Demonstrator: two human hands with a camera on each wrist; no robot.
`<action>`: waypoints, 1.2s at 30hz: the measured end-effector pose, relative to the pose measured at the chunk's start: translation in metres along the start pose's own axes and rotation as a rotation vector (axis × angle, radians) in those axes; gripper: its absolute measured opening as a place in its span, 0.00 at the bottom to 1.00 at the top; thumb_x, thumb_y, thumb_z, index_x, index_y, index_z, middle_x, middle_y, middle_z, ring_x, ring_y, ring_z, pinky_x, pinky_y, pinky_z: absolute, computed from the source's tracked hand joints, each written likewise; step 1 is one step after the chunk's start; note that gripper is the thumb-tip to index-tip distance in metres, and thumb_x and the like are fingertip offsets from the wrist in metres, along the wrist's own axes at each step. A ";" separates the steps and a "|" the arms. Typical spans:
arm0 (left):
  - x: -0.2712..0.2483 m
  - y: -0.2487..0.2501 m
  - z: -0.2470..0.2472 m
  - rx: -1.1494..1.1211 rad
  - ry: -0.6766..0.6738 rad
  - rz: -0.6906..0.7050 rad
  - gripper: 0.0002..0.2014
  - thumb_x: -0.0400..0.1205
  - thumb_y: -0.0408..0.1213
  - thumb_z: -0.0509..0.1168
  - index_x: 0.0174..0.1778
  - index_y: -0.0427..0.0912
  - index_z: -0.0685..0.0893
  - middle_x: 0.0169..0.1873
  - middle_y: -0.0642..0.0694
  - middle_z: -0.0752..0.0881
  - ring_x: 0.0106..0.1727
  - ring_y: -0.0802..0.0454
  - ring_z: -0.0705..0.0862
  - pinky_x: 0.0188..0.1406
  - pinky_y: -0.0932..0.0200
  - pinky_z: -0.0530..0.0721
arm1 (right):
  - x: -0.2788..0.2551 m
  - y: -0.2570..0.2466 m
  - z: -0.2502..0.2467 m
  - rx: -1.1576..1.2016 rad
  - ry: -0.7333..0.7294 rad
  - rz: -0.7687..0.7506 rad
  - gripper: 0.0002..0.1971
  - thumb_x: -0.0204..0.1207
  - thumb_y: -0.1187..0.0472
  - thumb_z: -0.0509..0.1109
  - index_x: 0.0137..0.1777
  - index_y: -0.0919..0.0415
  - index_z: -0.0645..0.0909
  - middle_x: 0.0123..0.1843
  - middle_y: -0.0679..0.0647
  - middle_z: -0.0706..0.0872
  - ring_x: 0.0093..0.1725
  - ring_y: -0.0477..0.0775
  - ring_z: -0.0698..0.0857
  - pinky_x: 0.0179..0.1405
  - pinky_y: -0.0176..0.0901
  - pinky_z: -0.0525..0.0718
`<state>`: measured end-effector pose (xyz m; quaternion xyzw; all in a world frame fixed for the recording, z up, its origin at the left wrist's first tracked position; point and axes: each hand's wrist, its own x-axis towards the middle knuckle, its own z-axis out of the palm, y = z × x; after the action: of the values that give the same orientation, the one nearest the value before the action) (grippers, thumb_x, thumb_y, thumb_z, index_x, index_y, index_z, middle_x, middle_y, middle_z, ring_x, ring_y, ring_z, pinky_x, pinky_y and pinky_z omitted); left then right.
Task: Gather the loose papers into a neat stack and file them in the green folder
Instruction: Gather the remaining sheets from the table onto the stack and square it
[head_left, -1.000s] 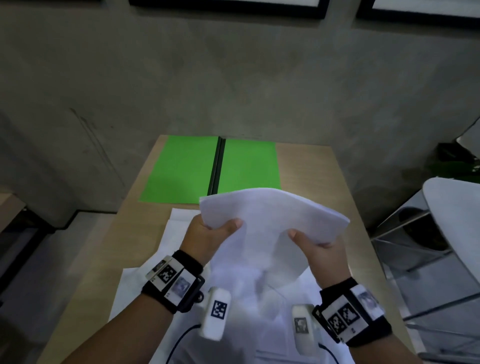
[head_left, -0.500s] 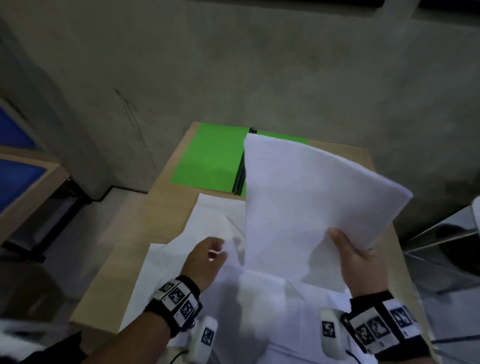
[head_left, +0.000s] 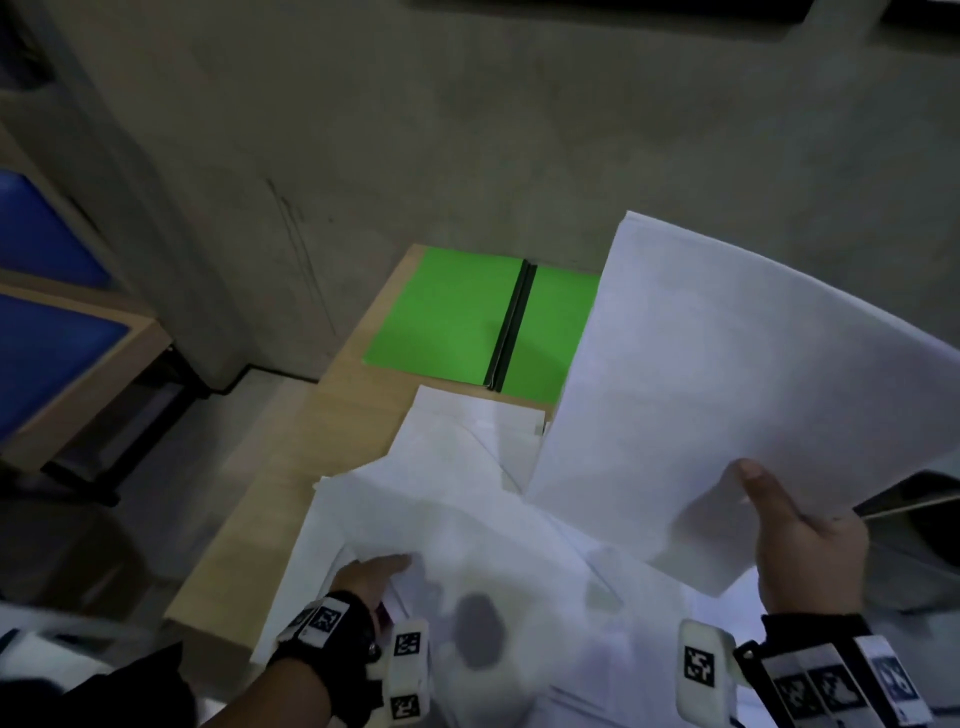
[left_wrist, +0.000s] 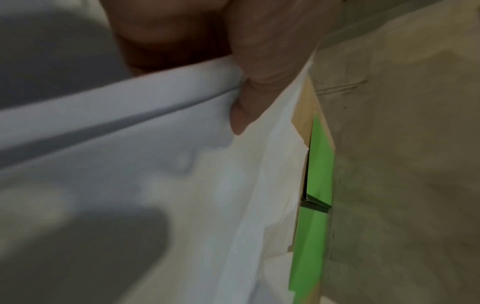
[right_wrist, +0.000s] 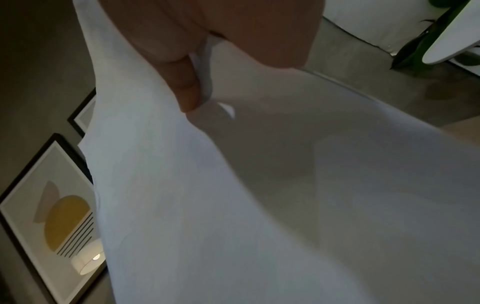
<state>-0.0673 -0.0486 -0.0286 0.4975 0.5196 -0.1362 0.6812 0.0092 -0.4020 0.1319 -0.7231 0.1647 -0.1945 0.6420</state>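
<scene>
Office-like room: wooden desk (head_left: 291, 467), concrete wall (head_left: 467, 130), framed print (right_wrist: 49, 207), white chair (right_wrist: 449, 39).

Green folder's (head_left: 457, 322) right half behind held sheets (head_left: 727, 395); left fingers under paper.

Folder (head_left: 457, 322) lies behind loose papers (head_left: 467, 499) on table (head_left: 291, 457).

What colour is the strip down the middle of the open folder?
Black, between the folder's green halves; the strip shows best in the head view.
</scene>
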 end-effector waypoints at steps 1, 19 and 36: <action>-0.003 -0.001 0.005 0.000 -0.020 0.006 0.23 0.74 0.31 0.72 0.64 0.27 0.78 0.58 0.28 0.84 0.55 0.29 0.84 0.61 0.33 0.80 | 0.000 0.001 -0.001 0.006 0.009 -0.001 0.22 0.69 0.55 0.79 0.58 0.70 0.84 0.58 0.63 0.89 0.54 0.55 0.86 0.40 0.19 0.80; -0.158 0.115 0.011 0.296 -0.371 0.991 0.14 0.74 0.30 0.71 0.46 0.56 0.84 0.35 0.76 0.87 0.42 0.78 0.85 0.38 0.81 0.80 | -0.014 -0.002 -0.020 -0.131 0.115 0.060 0.15 0.71 0.57 0.77 0.51 0.67 0.86 0.47 0.58 0.88 0.46 0.44 0.88 0.39 0.28 0.80; -0.150 0.124 0.059 -0.016 -0.614 0.611 0.12 0.76 0.25 0.67 0.55 0.35 0.85 0.45 0.43 0.92 0.43 0.52 0.91 0.34 0.63 0.87 | -0.053 -0.053 0.026 0.240 -0.658 0.380 0.28 0.80 0.75 0.55 0.24 0.57 0.89 0.24 0.52 0.84 0.27 0.56 0.78 0.26 0.37 0.74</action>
<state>-0.0097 -0.0887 0.1626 0.5594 0.1228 -0.0658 0.8171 -0.0246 -0.3471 0.1783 -0.6234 0.0570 0.1519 0.7649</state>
